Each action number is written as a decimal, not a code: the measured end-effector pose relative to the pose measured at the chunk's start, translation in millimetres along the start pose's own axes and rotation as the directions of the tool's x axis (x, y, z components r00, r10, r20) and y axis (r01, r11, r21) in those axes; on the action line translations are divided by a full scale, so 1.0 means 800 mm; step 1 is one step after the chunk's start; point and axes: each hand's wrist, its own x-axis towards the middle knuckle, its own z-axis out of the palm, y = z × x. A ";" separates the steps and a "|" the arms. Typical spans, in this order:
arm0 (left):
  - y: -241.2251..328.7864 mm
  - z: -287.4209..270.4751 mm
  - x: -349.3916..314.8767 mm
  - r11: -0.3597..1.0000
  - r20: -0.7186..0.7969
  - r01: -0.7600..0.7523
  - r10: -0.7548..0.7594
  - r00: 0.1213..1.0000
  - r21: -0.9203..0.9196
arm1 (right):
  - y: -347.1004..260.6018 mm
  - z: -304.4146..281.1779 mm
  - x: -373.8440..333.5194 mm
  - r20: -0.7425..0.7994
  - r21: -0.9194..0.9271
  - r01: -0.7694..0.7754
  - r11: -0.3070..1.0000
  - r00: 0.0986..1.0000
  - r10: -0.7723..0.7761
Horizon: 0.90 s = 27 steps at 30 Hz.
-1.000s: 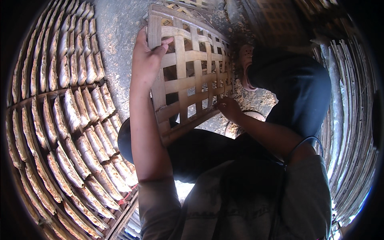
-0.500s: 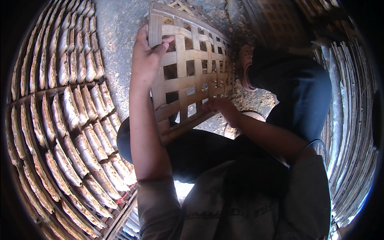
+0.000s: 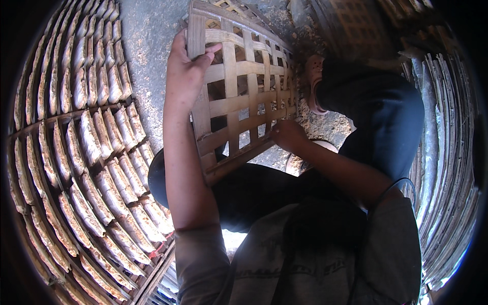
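Observation:
A woven bamboo tray [image 3: 236, 105] with a wooden frame and an open square lattice stands tilted on edge before me, its lower side by my folded leg. My left hand [image 3: 189, 63] is closed round the upper left corner of the frame, thumb over the front. Toward the tray's lower right edge, my right hand [image 3: 288, 136] has its fingers curled against the frame; whether they pinch something small there is hidden.
On the left, racks hold many curved, crusted pieces [image 3: 91, 137] in rows. Stacked thin slatted panels [image 3: 442, 152] rise on the right. Crumbs lie scattered on the grey floor [image 3: 147, 66]. My foot wears a clog [image 3: 315, 84] beyond the tray. Another lattice tray [image 3: 231, 7] lies behind.
My right hand has shifted slightly right and up along the tray's lower edge, its fingers more curled. The left hand and tray have barely moved.

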 end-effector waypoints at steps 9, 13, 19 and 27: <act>0.003 0.002 0.000 1.000 0.000 -0.002 0.002 1.000 -0.009 | -0.004 -0.014 0.004 0.101 0.341 0.063 0.938 0.990 -0.103; -0.001 -0.001 0.000 1.000 0.031 -0.002 0.002 1.000 -0.005 | 0.000 -0.015 0.005 0.263 0.717 -0.117 0.687 0.958 -0.111; -0.008 -0.005 0.004 1.000 0.034 -0.020 0.019 0.999 0.012 | -0.031 -0.045 -0.009 0.180 0.911 -0.139 0.387 0.981 -0.071; -0.009 -0.006 0.003 1.000 0.026 -0.010 0.011 1.000 -0.002 | -0.044 -0.044 -0.008 -0.091 0.507 0.319 0.801 0.944 -0.318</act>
